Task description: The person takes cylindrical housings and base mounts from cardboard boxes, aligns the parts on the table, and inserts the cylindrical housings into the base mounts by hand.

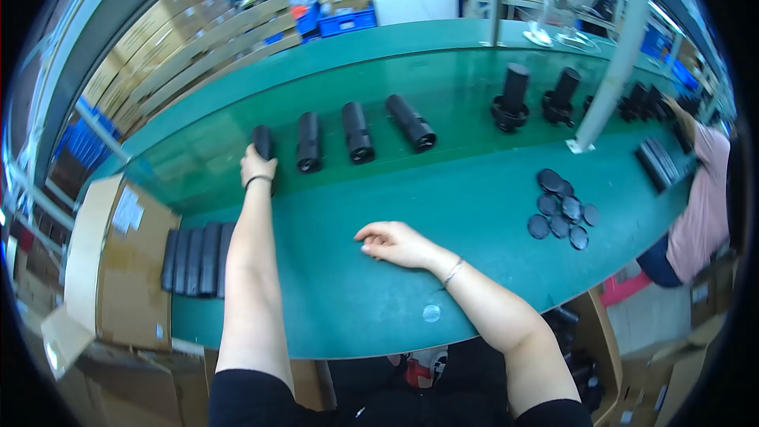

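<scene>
The person's own bare forearms [257, 300] are nearest the camera, reaching over the green tabletop [332, 300]. The cardboard box [130, 269], off to their left, serves as landmark.

Beyond the box and a little to its right, the left hand [258, 167] is wrapped around a black cylinder [262, 139]. It covers the near end and leaves the far end showing, probably because that end is the closest to reach. This cylinder is on a shiny green strip [466, 87] along the tabletop's far side. Further right of the box, three matching tubes [357, 133] lie apart on the strip, their near ends turned towards the person; the gaps seem to give fingers room around each.

The right hand [403, 243], well to the right of the box, is loosely half-curled above the tabletop with nothing visible in it; it appears to be merely resting in the air.

Just beside the box, more dark tubes [190, 261] lie packed side by side, likely to save space and stop rolling; the left forearm hides part of the row. Much further right of the box are a loose cluster of black discs [571, 207] and, beyond them, two upright units [514, 99], whose wider collars presumably steady them. Farthest right from the box, a co-worker's pink sleeve [713, 170] reaches towards other dark pieces.
</scene>
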`<state>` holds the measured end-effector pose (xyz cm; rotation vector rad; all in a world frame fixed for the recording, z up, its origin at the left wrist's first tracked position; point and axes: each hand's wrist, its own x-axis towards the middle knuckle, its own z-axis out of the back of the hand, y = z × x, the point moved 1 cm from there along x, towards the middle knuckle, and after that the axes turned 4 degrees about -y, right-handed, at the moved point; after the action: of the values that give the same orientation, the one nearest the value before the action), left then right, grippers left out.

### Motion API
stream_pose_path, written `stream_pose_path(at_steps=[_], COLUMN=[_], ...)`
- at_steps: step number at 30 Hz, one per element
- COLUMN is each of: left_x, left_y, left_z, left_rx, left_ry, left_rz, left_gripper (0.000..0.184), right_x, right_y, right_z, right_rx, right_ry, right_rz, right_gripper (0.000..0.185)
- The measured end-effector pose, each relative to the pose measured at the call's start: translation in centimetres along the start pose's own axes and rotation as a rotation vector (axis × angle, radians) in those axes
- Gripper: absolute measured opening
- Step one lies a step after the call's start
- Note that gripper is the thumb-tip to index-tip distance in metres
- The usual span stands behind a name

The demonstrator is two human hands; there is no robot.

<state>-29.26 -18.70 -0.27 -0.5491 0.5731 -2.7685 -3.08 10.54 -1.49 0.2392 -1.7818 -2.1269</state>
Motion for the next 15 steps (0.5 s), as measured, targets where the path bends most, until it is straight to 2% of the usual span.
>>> stream_pose_path(at_steps=[3,5,7,8,13,15], left_x=[-1.7,-3.3,-3.7,-4.6,-16.4,-23.1], left_y=[-2.3,-3.8,-4.7,-5.4,-11.4,-13.6], left_z=[1.4,2.3,2.2,2.6,6.4,8.4], left_rx=[0.186,0.235,0.167,0.090,-0.359,-0.523], left_ry=[0.060,-0.133,-0.366,-0.371,-0.246,-0.179], left_rz=[0.053,0.063,-0.056,-0.140,-0.726,-0.859], left_gripper=[0.074,0.071,0.068,0.066,0.033,0.036], right_x=[-0.1,-0.1,0.0,0.1,-0.2,-0.7], right_y=[0.2,0.3,0.3,0.3,0.0,0.8], right_z=[0.2,0.3,0.2,0.2,0.1,0.5], right_rx=[-0.035,-0.068,-0.092,-0.103,-0.139,-0.291], right_ry=[-0.007,-0.002,0.008,0.008,-0.042,-0.169], right_rz=[0.030,0.047,0.070,0.084,0.127,0.214], right_gripper=[0.026,0.026,0.026,0.026,0.023,0.019])
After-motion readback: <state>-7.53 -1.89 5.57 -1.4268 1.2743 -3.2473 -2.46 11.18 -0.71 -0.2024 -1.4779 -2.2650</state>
